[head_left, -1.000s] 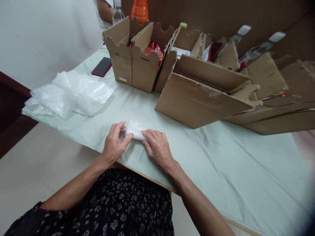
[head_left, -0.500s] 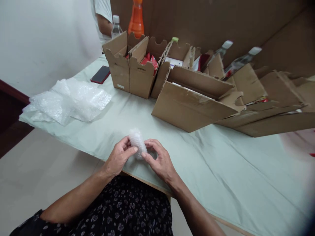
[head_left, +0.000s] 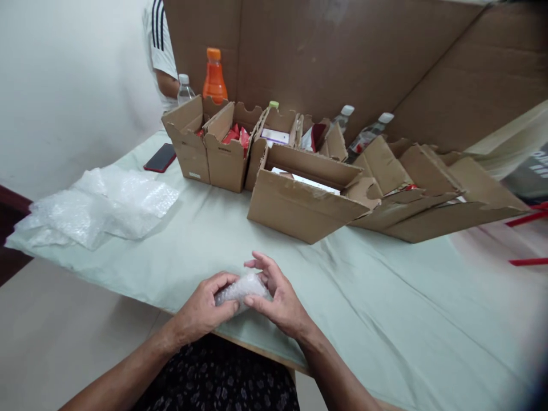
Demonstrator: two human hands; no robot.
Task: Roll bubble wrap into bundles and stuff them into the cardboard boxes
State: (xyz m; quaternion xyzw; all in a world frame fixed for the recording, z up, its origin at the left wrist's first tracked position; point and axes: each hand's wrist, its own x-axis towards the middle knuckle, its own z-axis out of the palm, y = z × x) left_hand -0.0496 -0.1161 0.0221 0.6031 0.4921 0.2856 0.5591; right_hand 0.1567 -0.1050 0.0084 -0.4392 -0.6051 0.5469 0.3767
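Observation:
A small bundle of rolled bubble wrap lies between my hands, close to the table's front edge. What the wrap holds, if anything, I cannot make out. My left hand grips its left end, thumb in front and fingers curled behind. At the other end, my right hand presses its thumb on the wrap, with some fingers raised and partly hidden behind it. Flat sheets of bubble wrap are heaped to the left on the pale green tablecloth.
Cardboard boxes with packets inside stand in a row across the back. Behind them are an orange bottle and clear bottles. A phone lies left of the boxes. A person's sleeve shows at the back left.
The bundle has turned from nearly upright to lying more sideways in my hands. My right fingers have lifted and spread. The camera view has shifted, so the boxes appear lower and further left.

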